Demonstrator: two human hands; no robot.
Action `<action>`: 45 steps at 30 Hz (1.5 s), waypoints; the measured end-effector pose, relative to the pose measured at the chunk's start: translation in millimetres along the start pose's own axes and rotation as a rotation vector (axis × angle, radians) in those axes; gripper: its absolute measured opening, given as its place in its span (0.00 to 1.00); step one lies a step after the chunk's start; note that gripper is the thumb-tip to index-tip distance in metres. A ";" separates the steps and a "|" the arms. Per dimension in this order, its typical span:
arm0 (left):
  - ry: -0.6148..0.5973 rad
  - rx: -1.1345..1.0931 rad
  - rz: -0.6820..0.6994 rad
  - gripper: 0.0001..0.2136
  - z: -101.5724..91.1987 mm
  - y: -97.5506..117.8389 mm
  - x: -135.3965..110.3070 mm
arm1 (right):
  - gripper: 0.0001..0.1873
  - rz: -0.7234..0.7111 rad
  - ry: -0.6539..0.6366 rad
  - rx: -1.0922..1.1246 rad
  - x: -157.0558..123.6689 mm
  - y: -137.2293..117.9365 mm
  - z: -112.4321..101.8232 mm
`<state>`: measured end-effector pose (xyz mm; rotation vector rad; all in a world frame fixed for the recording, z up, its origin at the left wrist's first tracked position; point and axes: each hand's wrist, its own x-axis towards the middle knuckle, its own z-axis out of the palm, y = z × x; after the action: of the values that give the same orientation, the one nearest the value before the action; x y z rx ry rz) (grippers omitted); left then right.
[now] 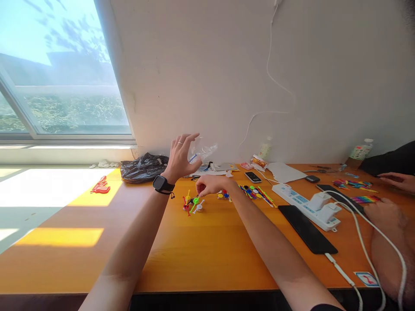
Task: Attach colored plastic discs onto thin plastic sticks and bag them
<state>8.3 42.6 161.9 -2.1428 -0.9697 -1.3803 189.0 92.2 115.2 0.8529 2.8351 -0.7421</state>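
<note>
The left hand (181,159), with a ring on one finger and a black watch (163,184) on its wrist, hung above the far part of the wooden table (181,255), its fingers spread and its thumb well apart from them. Behind that gap stood a crumpled clear plastic bag (208,151); whether the hand touched it could not be told. The right hand (212,185) was bent down, thumb and forefinger pinched together on the upper end of a green plastic stick (198,198). That stick stood in a small cluster on the table, with a red stick piece (186,206) and a yellow stick piece (188,197) at its left and a white stick piece (199,207) at its right. Just beyond the right wrist lay rows of coloured sticks and discs (254,192), near a small phone (253,177). A black plastic sack (142,167) lay left of the left hand, and a red plastic piece (100,185) lay farther left. To the right stood a white power strip (303,205) with chargers plugged in, beside a black smartphone (307,229). At the far right a co-worker's hand (385,214) rested near a rainbow-coloured bundle (365,199).
</note>
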 end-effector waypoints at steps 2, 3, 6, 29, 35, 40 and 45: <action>0.017 -0.005 0.002 0.35 -1.1 -1.6 0.3 | 0.12 -0.025 0.034 0.011 -10.6 -6.0 -8.7; 0.030 -0.010 0.007 0.35 -1.5 -2.6 0.5 | 0.11 -0.035 0.050 0.018 -17.1 -9.8 -13.5; 0.082 -0.034 0.027 0.35 -2.3 -6.4 1.1 | 0.08 -0.053 0.130 0.075 -43.5 -24.0 -29.8; 0.097 -0.121 0.139 0.37 10.5 14.8 -0.2 | 0.10 -0.263 1.129 -0.382 -126.1 -96.1 -51.5; 0.099 -0.132 0.196 0.35 13.6 28.6 2.7 | 0.13 -0.112 1.121 -0.622 -110.1 -102.5 -43.4; 0.088 -0.113 0.218 0.35 14.1 30.3 3.2 | 0.15 -0.028 1.061 -0.720 -109.5 -110.8 -39.8; 0.098 -0.102 0.205 0.35 14.1 24.7 2.0 | 0.15 -0.051 1.013 -0.680 -110.2 -111.5 -39.2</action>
<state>35.8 36.0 158.5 -2.1553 -0.6361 -1.4446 223.5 -24.8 221.1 1.2340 3.4711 0.9177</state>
